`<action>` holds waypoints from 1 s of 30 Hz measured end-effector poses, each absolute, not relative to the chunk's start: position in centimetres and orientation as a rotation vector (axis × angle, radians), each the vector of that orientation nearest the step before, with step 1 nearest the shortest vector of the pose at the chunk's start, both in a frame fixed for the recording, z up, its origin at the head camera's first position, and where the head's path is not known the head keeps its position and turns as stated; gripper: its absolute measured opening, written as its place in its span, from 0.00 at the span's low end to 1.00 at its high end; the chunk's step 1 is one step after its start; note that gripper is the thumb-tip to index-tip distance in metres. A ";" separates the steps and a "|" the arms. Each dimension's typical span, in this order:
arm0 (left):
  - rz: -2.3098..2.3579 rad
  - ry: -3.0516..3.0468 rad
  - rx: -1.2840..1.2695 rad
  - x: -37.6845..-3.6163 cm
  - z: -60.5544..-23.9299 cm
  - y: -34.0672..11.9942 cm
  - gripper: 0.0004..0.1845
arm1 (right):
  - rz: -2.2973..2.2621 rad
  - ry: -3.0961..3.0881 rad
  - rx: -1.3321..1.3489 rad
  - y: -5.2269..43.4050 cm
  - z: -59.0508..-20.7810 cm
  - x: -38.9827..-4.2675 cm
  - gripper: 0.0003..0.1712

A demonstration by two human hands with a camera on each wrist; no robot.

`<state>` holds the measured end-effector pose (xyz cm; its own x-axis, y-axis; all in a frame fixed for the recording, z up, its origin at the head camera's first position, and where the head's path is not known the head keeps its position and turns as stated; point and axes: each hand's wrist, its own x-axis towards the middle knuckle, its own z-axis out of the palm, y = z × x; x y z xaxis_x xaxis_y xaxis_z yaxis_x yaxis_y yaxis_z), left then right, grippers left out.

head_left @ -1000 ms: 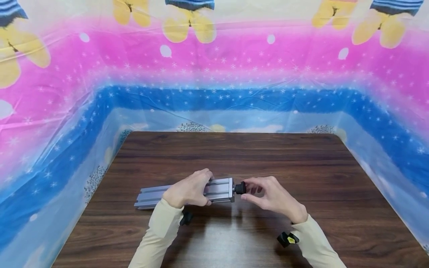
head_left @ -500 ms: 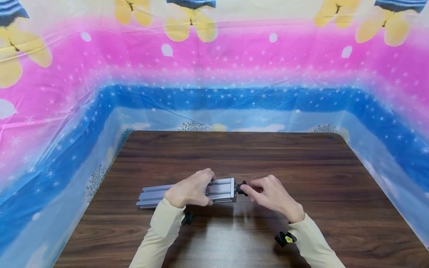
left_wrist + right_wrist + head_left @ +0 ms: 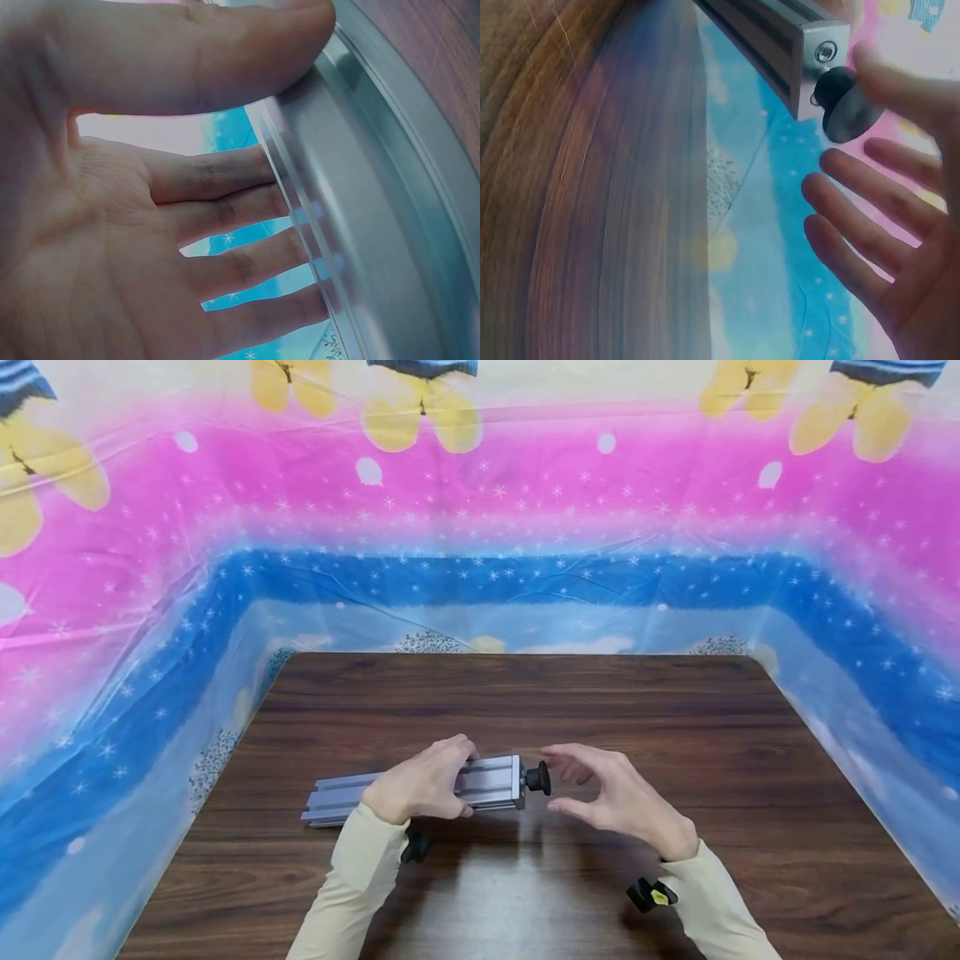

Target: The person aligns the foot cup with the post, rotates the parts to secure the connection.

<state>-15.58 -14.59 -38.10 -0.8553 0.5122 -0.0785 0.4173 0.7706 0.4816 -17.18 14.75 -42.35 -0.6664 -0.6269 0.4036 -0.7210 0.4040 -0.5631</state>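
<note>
A grey slotted aluminium profile (image 3: 491, 781) lies lengthwise above the tabletop, its right end capped by a metal end plate (image 3: 810, 79). My left hand (image 3: 420, 781) grips it around the middle, thumb on the near side and fingers on the far side. Out of the end plate sticks a black round levelling foot (image 3: 538, 778) on a short stem. Around that foot my right hand (image 3: 618, 793) is spread, thumb and fingers apart. In the right wrist view, the thumb overlaps the edge of the foot, while the other fingers stand off it.
Dark wood-grain table (image 3: 525, 702) under both hands. A patterned pink and blue cloth (image 3: 495, 527) hangs behind and along the sides. Black wrist devices (image 3: 651, 895) sit on both cream sleeves (image 3: 708, 902).
Half a second ago the right fingers pinched the levelling foot; now they have spread and drawn slightly right, off it. The left hand keeps its grip on the profile.
</note>
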 end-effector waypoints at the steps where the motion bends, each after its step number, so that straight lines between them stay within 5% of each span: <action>1: 0.682 2.758 0.731 -15.6 -38.1 -14.6 0.28 | 1.104 -2.491 1.248 14.7 -42.3 -17.2 0.35; 25: 0.665 2.785 0.722 -15.7 -38.3 -14.4 0.29 | 1.040 -2.566 1.122 13.6 -42.8 -17.5 0.07; 30: 0.662 2.786 0.721 -15.6 -38.3 -14.3 0.28 | 1.009 -2.629 1.052 13.5 -43.0 -17.4 0.16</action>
